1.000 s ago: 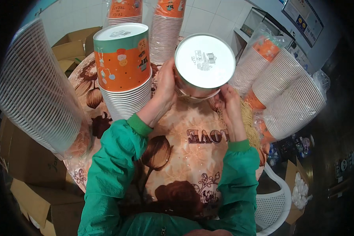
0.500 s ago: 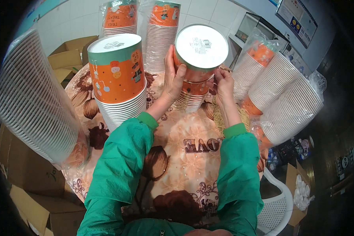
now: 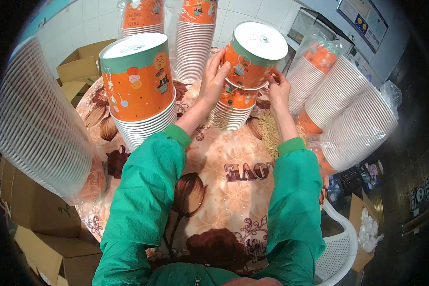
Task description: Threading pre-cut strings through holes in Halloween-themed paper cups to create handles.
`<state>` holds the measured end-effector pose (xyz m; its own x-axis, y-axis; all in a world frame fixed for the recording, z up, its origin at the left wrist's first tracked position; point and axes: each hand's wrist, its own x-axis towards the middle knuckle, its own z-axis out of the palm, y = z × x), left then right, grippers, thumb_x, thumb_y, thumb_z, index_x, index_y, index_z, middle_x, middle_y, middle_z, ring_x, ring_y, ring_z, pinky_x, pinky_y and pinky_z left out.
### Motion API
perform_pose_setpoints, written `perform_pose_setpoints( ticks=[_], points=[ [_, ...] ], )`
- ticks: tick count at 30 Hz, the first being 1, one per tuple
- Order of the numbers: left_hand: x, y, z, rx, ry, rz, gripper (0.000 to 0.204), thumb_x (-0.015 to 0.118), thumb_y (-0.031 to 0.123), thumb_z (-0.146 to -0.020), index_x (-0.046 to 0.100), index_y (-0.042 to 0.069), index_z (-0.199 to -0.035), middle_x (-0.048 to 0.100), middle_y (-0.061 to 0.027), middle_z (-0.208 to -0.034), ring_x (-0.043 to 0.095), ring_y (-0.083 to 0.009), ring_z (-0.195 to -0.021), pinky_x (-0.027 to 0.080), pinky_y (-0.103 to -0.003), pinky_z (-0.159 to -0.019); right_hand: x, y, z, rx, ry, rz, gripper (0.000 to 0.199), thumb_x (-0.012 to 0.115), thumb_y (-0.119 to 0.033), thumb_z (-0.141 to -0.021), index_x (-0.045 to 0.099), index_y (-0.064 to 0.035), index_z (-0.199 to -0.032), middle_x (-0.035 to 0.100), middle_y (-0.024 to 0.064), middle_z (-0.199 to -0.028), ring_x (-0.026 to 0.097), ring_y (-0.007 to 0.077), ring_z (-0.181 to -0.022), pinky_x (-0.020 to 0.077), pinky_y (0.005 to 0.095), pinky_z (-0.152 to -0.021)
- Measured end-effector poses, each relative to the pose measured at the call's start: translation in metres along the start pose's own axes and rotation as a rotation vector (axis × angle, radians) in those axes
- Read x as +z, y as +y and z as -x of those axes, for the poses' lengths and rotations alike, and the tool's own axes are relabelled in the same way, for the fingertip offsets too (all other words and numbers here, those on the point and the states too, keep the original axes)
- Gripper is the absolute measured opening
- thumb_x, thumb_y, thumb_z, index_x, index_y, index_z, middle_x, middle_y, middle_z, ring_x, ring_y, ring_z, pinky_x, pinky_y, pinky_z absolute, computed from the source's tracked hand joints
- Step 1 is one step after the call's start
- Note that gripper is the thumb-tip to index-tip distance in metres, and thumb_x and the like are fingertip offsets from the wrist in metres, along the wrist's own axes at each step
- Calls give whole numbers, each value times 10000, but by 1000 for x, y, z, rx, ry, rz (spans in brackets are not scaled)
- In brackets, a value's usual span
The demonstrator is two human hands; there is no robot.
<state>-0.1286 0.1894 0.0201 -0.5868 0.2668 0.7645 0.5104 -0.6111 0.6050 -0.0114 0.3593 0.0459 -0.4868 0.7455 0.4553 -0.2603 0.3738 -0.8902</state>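
Both hands are on the same thing here: an upside-down orange paper cup with a white base and cartoon print [image 3: 252,57], sitting on top of a short nested stack of matching orange paper cups [image 3: 233,109]. The left hand [image 3: 214,78] is wrapped flat around the cup's left wall, fingers spread and gripping. The right hand [image 3: 277,88] is pinching at the cup's lower right edge, fingertips on the rim, though exactly how tight is hard to tell from this angle.

That cup looks super light and thin-walled, so it'll probably dent if squeezed hard. Best bet is a loose grip around the wall near the rolled rim, which is the stiffest part. The printed coating looks a bit slick, and nested cups tend to stick together.

Left of the held cup stands a fatter stack of bigger orange paper tubs with a teal band [image 3: 137,90]. Right of it lie plastic-bagged sleeves of white-ribbed cups [image 3: 352,119], tipped on their sides. Behind it are two more tall bagged cup stacks [image 3: 193,38]. Everything sits on a round surface with a brown floral tablecloth [image 3: 233,190], with cardboard boxes [image 3: 76,66] far left of the cup.
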Motion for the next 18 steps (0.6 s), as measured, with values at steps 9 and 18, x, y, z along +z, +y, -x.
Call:
perform_pose_setpoints(
  ticks=[9,18],
  points=[
    [-1,-8,7,-133,42,61,662,533,404,-1079,428,-23,-1573,436,-204,-1541,413,-292,-1466,313,-386,-1226,-3,36,-14,-50,-76,42,316,553,-51,-1033,695,-18,-1313,732,140,-1201,687,186,-1022,552,340,-893],
    [0,-23,8,-229,59,-7,708,456,476,-1098,431,-65,-1553,450,-239,-1547,409,-315,-1468,305,-389,-1218,-3,52,-13,-114,-82,106,314,540,-64,-1053,699,-26,-1320,728,120,-1181,669,174,-1057,526,333,-932]
  ],
)
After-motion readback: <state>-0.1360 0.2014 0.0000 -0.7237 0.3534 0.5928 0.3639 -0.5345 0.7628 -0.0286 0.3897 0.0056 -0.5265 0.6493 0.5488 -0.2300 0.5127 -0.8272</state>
